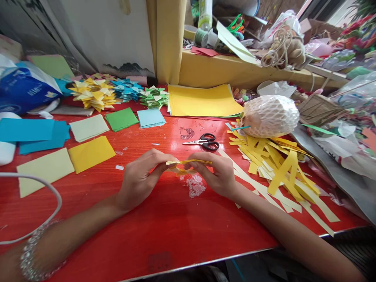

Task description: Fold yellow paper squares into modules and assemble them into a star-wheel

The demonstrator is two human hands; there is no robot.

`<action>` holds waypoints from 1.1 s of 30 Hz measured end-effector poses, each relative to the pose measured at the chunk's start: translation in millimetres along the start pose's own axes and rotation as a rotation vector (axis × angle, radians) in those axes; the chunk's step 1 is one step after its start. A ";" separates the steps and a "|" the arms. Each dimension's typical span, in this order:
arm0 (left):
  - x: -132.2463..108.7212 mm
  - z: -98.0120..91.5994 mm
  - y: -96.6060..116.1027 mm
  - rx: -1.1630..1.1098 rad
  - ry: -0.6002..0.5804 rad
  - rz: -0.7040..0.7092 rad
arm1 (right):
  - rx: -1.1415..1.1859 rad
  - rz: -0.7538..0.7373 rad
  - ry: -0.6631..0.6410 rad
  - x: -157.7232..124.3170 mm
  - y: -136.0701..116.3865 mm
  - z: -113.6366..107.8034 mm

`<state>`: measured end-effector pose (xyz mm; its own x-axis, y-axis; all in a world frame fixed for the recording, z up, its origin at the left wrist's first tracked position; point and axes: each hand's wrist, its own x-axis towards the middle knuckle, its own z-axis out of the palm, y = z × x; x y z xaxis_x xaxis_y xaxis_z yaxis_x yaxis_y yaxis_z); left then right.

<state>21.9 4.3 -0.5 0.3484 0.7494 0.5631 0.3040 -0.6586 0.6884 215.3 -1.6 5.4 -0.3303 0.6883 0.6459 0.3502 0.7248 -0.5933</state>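
Note:
Between my two hands, above the red table, is a folded yellow paper piece (195, 161) with pale yellow showing on its underside. My left hand (143, 176) pinches its left end between thumb and fingers. On the other side, my right hand (216, 174) grips the right end, fingers closed. The fingers partly hide the folds. Black-handled scissors (205, 141) lie just beyond my hands, blades pointing left. Yellow and cream paper strips (273, 168) are heaped to the right of my right hand.
Stacks of cut paper, including a yellow stack (92, 154) and blue sheets (32, 133), lie left. Folded paper stars (93, 94) and large yellow sheets (202, 100) line the back. A net-wrapped bundle (270, 115) stands back right. A white cable (54, 196) loops at left.

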 end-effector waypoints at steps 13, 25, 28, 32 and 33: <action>-0.3 0.0 -1.0 0.006 0.004 -0.022 | -0.097 -0.046 -0.023 1.8 -1.4 -0.8; 0.8 2.2 0.0 0.050 -0.003 -0.088 | 0.005 0.153 -0.132 3.4 -3.6 -2.0; 0.6 2.0 0.1 0.042 -0.005 -0.116 | 0.037 0.174 -0.192 5.1 -4.5 -3.6; -0.3 1.9 0.6 0.005 -0.006 -0.180 | 0.025 0.217 -0.232 10.4 -8.7 -6.8; -0.3 2.0 0.8 -0.002 -0.004 -0.207 | 0.018 0.236 -0.238 12.0 -9.9 -7.5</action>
<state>23.8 3.4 -1.0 0.2826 0.8685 0.4073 0.3674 -0.4902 0.7904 214.5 -0.8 22.6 -0.4379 0.8237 0.3603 0.4264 0.5431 -0.7233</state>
